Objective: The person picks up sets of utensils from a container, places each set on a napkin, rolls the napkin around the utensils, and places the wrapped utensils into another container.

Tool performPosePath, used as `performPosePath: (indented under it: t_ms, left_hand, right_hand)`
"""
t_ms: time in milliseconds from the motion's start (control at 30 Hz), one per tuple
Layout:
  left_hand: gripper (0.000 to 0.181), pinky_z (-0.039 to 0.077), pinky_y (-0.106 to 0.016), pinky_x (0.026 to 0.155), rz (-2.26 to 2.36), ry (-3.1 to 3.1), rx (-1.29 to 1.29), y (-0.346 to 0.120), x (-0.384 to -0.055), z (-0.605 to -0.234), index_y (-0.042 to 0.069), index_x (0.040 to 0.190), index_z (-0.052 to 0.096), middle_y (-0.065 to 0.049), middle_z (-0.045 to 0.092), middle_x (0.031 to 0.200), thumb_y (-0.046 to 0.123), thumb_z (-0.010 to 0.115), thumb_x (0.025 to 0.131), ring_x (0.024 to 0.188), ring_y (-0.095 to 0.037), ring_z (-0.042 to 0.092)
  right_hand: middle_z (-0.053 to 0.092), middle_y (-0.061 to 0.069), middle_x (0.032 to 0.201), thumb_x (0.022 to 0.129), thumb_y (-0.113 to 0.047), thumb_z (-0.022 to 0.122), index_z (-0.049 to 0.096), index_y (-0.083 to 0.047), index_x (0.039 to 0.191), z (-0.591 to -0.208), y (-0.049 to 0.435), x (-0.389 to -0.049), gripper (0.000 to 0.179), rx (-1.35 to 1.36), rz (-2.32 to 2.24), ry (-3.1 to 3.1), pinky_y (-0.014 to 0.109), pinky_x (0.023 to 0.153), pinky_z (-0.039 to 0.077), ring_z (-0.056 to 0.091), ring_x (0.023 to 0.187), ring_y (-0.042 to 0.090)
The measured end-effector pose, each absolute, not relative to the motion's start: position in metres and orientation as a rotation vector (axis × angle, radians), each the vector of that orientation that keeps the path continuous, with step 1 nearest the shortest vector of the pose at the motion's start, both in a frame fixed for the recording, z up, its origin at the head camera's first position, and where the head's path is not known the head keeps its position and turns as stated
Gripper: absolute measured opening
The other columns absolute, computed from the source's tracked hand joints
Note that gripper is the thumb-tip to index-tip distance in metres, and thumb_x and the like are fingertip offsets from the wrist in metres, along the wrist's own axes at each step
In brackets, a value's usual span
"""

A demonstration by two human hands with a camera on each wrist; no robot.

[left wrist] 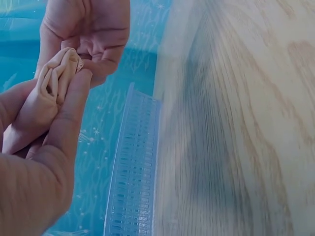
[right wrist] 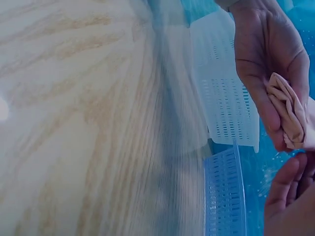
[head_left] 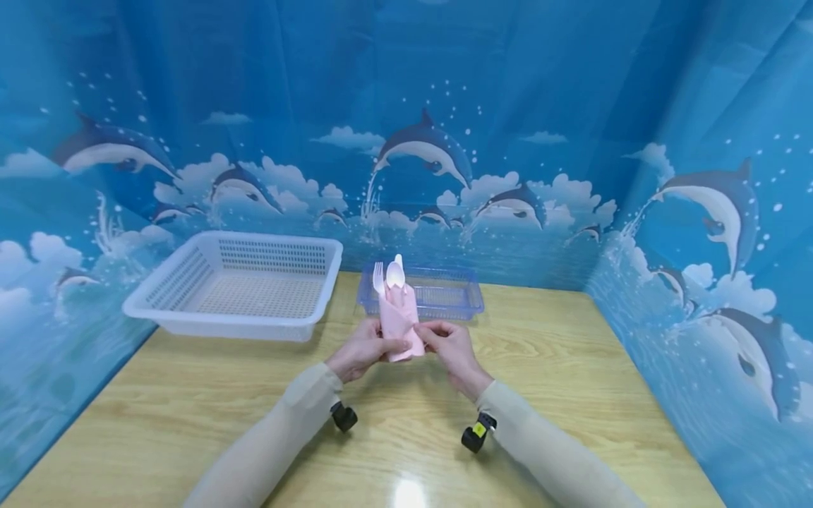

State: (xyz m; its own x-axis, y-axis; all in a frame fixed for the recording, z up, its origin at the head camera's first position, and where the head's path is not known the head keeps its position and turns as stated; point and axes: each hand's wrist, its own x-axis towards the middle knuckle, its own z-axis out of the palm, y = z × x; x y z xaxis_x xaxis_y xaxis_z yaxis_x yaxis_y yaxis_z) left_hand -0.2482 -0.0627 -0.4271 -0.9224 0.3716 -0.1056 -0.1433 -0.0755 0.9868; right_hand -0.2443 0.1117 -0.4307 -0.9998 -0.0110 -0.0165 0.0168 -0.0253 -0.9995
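Note:
A pink napkin (head_left: 395,326) is wrapped round white plastic cutlery and held upright above the table. A fork (head_left: 379,278) and a spoon (head_left: 395,275) stick out of its top, with the rounded tip of a third white piece (head_left: 399,259) behind the spoon. My left hand (head_left: 363,348) grips the bundle's lower part, thumb across the front. At the other side, my right hand (head_left: 452,348) pinches the napkin's edge between thumb and fingers. From below, the folded napkin end (left wrist: 58,81) shows bunched layers; the cutlery's lower ends are hidden inside.
On the wooden table (head_left: 546,367), a large white plastic basket (head_left: 229,324) stands at the back left. A smaller blue-purple basket (head_left: 444,310) sits behind the bundle, partly covered by it. A dolphin-print curtain (head_left: 540,85) hangs along the back and sides.

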Motion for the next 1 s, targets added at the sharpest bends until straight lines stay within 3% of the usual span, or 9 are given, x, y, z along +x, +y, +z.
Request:
performPosePath:
  t_ms: [433,1000]
  left_hand:
    - [0.039,0.059,-0.03,0.082,2.118,1.881,0.148,-0.065,-0.252,-0.426,-0.011,0.125,0.051,-0.022,0.062,0.116,-0.007,0.062,0.087,0.087,-0.015,0.067]
    - [0.04,0.059,-0.03,0.083,2.15,1.886,0.056,-0.069,-0.254,-0.429,-0.01,0.126,0.051,-0.023,0.061,0.118,-0.005,0.064,0.088,0.088,-0.016,0.067]
  right_hand:
    - [0.071,0.001,0.086,0.088,-0.004,0.07,0.068,0.01,0.108,-0.44,0.115,-0.236,0.024,-0.073,-2.213,2.199,0.021,0.065,0.055,0.063,0.075,0.009]
    - [0.073,0.006,0.091,0.085,0.004,0.071,0.065,0.014,0.111,-0.446,0.114,-0.238,0.029,-0.105,-2.316,2.073,0.026,0.076,0.06,0.069,0.077,0.011]
